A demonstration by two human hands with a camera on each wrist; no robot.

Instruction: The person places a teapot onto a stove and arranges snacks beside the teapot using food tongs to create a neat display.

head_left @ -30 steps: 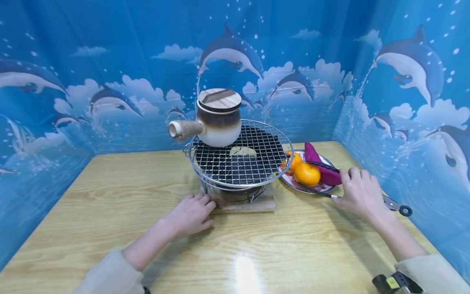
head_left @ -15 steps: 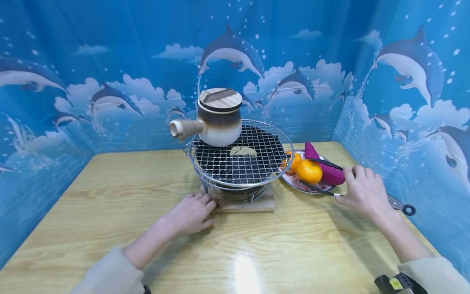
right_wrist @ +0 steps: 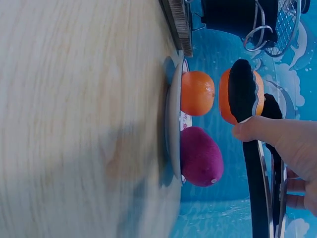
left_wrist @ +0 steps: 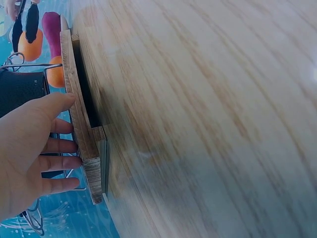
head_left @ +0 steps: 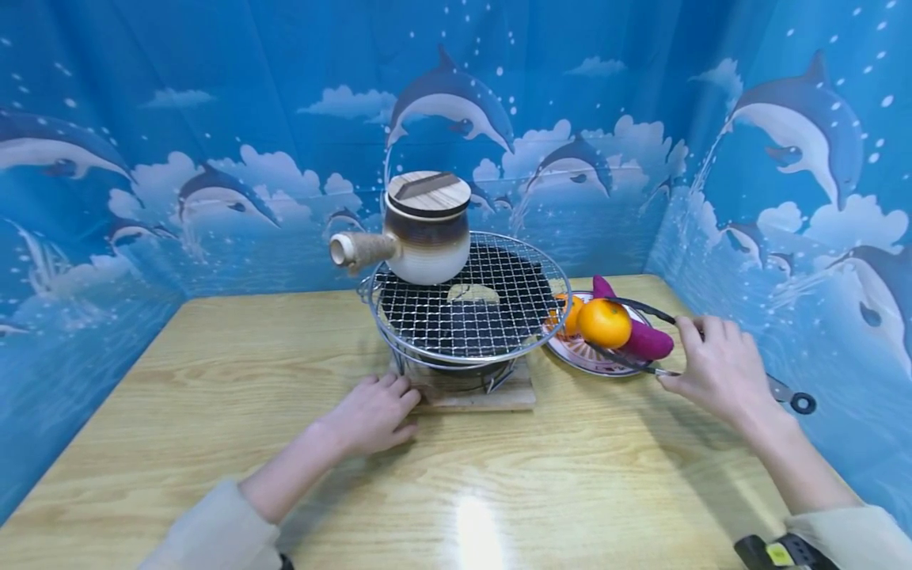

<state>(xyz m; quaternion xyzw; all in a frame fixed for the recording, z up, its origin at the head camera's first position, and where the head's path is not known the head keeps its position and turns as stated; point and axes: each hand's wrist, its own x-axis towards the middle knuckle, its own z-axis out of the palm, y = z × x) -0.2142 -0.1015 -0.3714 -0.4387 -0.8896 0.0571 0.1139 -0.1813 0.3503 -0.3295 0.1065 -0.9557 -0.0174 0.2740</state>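
Observation:
My right hand grips a pair of black-tipped tongs. Between the tong tips is an orange, raised off the plate in the right wrist view. A second orange and a purple sweet potato lie on that plate. My left hand rests at the left front corner of the wooden board under the grill, its fingertips touching the board's edge in the left wrist view.
A round wire grill stands on the board over a black stove. A lidded clay pot with a wrapped side handle sits on the grill's back left, handle pointing left. Blue dolphin-print curtains enclose the table.
My right hand and the tongs have shifted right and slightly up. The front orange has risen with the tongs from beside the sweet potato. My left hand stays put.

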